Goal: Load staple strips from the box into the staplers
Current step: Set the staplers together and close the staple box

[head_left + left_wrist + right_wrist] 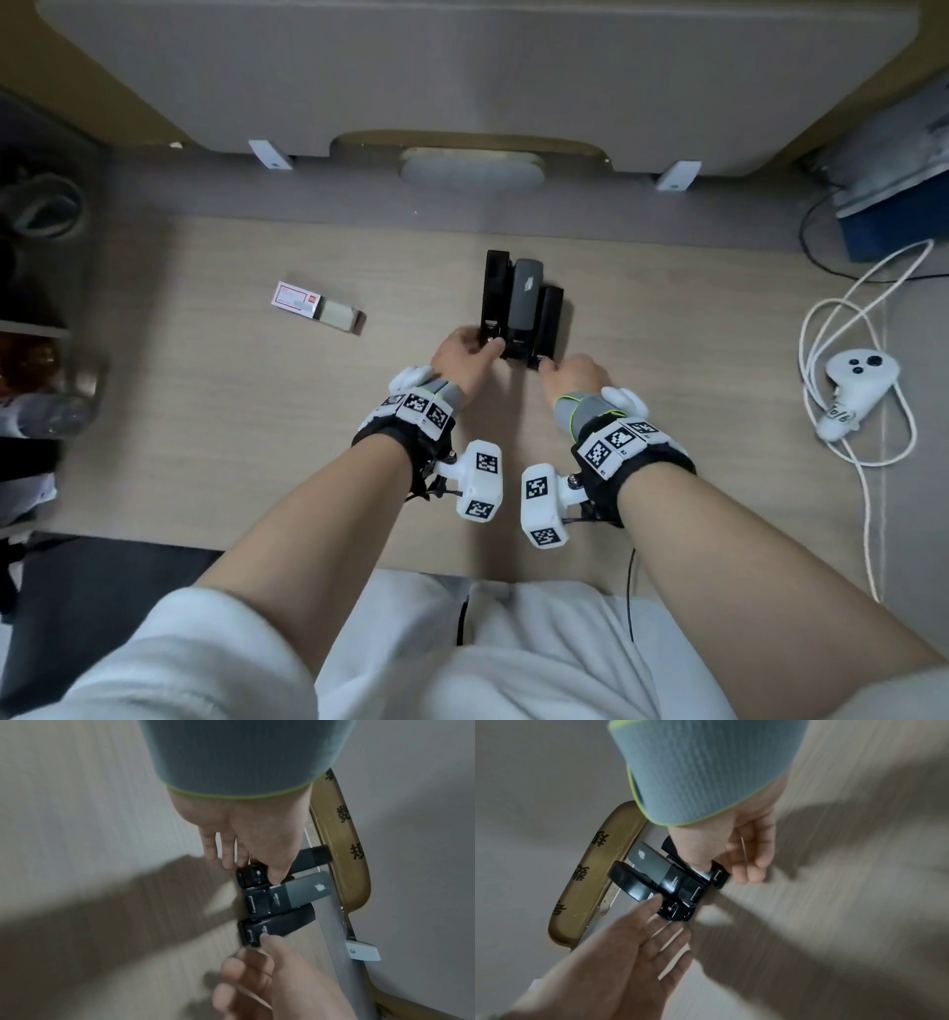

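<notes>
Three staplers sat side by side, grey stapler [526, 303] in the middle. The left black stapler [495, 293] beside it is touched by the left hand [462, 357], fingers straight. The right black stapler [549, 318] is thumbed by the right hand [577, 377], fingers curled round a thin staple strip [743, 850]. The staple box [303, 303] is parked well left of the grey one, lying open.

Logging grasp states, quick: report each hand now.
Left hand: open, touching the left stapler.
Right hand: fingers curled round a thin strip, thumb on the right stapler.

Brown tape [339, 833] carries black characters, perhaps 数 and 规.
</notes>
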